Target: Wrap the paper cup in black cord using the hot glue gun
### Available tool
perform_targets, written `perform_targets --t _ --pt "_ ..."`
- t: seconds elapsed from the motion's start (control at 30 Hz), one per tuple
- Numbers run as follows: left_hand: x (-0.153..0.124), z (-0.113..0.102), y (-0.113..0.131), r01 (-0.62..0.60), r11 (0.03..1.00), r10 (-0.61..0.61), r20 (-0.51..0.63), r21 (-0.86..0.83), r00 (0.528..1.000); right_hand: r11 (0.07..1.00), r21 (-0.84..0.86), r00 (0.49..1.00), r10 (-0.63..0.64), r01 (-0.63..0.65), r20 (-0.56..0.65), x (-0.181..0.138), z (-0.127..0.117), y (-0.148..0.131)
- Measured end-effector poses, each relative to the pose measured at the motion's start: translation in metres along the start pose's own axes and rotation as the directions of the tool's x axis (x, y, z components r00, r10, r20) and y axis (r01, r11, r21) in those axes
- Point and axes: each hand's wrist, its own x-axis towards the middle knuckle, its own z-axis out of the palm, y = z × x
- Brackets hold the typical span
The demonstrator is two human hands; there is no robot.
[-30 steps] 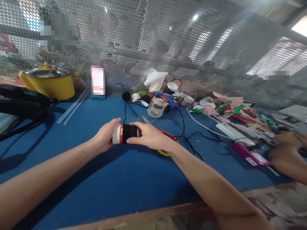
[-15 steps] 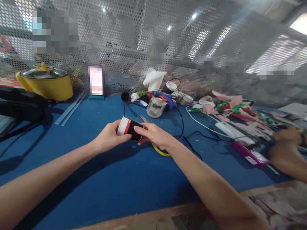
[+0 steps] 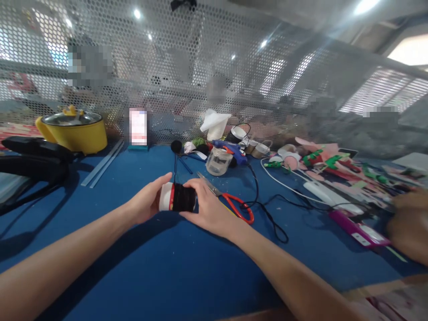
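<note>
Head view: your cup (image 3: pixel 177 197), long axis roughly 9-to-3 o'clock
Left hand (image 3: pixel 146 203): you grip its white end, 9 o'clock
Right hand (image 3: pixel 210 208): gripping its black end, 3 o'clock

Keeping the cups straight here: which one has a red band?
The sideways cup between the left hand and right hand, its red band dividing white from black; the black-and-white cup behind the glue gun shows no red.

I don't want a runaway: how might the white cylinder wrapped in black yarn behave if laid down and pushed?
The cylinder would probably roll, given its round side. The wound black yarn may resist slipping. The thin black strand running toward the round black ball might tug it.
</note>
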Motion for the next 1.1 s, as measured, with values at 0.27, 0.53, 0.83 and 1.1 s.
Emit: perform_targets --t 0.27,0.53,0.83,1.1 --pt "-0.002 -0.001 -0.009 -0.183 0.968 0.187 -0.011 0.172 0.982 0.948 0.226 0.972 0.205 -0.225 0.111 0.000 -0.003 0.006" --pt "0.001 -0.005 -0.011 -0.199 0.945 0.193 0.048 0.260 0.980 0.991 0.073 0.994 0.109 -0.110 0.014 0.001 0.001 0.006" --pt "0.001 -0.002 -0.013 -0.206 0.914 0.234 -0.038 0.349 0.972 1.000 -0.004 0.985 -0.015 0.014 -0.173 0.000 0.003 -0.001" --pt "0.004 -0.001 -0.019 -0.177 0.930 0.207 -0.062 0.321 0.976 0.999 0.008 0.957 -0.042 0.046 -0.287 -0.002 0.011 -0.001"
